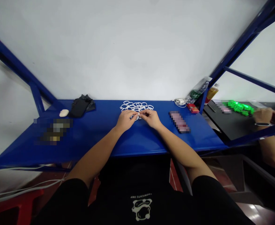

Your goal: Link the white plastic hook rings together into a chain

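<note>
Rings point(137, 105), white, heaped on blue table point(103, 120) just beyond left hand point(126, 120) and right hand point(152, 118), neither nearer; both nearly closed, together pinching small white piece point(138, 114), long axis unclear.

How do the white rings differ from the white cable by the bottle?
The white rings spread out as a cluster of many loops, while the white cable is gathered into one smaller bundle. The white rings lie right at the left hand and right hand; the white cable lies apart from both, near the bottle. Both are white and rest on the blue table.
</note>
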The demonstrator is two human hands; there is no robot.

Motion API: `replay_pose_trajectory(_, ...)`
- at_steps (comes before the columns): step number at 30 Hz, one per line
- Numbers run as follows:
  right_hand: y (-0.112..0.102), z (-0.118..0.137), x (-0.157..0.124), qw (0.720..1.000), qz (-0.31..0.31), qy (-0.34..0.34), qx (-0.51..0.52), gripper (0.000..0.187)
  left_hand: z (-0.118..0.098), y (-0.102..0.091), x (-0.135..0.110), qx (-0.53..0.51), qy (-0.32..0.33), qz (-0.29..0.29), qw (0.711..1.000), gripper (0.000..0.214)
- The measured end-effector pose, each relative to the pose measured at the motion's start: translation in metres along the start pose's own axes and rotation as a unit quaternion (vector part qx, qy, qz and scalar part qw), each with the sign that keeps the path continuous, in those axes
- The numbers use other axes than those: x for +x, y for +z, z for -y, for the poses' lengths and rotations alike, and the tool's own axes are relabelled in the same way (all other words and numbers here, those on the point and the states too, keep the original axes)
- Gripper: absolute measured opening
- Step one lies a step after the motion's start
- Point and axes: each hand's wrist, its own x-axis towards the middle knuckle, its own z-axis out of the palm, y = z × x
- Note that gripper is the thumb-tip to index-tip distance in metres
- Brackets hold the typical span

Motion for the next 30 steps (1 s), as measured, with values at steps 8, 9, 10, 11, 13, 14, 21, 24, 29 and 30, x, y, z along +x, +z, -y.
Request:
replay_pose_trajectory(8,-0.003,0.005,0.000,0.998,0.029,-0.034,-0.048,0.018,0.004,0.002,-0.001,-0.001,0.008,-0.004,1.000,0.020)
replay_pose_trajectory(9,-0.003,0.006,-0.001,0.997,0.023,-0.037,-0.057,0.017,0.004,0.003,-0.002,-0.003,0.008,-0.005,1.000,0.021)
replay_pose_trajectory(10,-0.003,0.006,-0.001,0.997,0.017,-0.043,-0.065,0.016,0.004,0.004,-0.002,-0.005,0.009,-0.007,1.000,0.021)
replay_pose_trajectory(11,-0.002,0.006,-0.001,0.996,0.010,-0.052,-0.070,0.015,0.005,0.004,-0.002,-0.008,0.012,-0.009,1.000,0.021)
replay_pose_trajectory(13,-0.001,0.005,-0.001,0.993,0.001,-0.080,-0.081,0.013,0.007,0.006,-0.003,-0.014,0.019,-0.012,1.000,0.020)
replay_pose_trajectory(14,-0.001,0.004,-0.002,0.992,-0.001,-0.093,-0.090,0.013,0.008,0.006,-0.003,-0.015,0.022,-0.012,1.000,0.020)
replay_pose_trajectory(21,0.004,-0.001,-0.003,0.987,-0.041,-0.121,-0.100,0.013,0.008,0.007,-0.002,-0.039,0.043,-0.036,0.998,0.016)
replay_pose_trajectory(24,0.003,-0.003,0.000,0.986,-0.032,-0.137,-0.093,0.017,0.008,0.004,0.003,-0.033,0.061,-0.062,0.996,0.015)
replay_pose_trajectory(29,-0.018,-0.015,0.008,0.977,0.015,-0.117,-0.179,0.028,0.040,-0.022,0.014,0.097,-0.041,-0.094,0.990,0.006)
replay_pose_trajectory(30,-0.023,-0.018,0.009,0.972,0.035,-0.105,-0.207,0.029,0.052,-0.030,0.014,0.130,-0.082,-0.084,0.985,0.005)
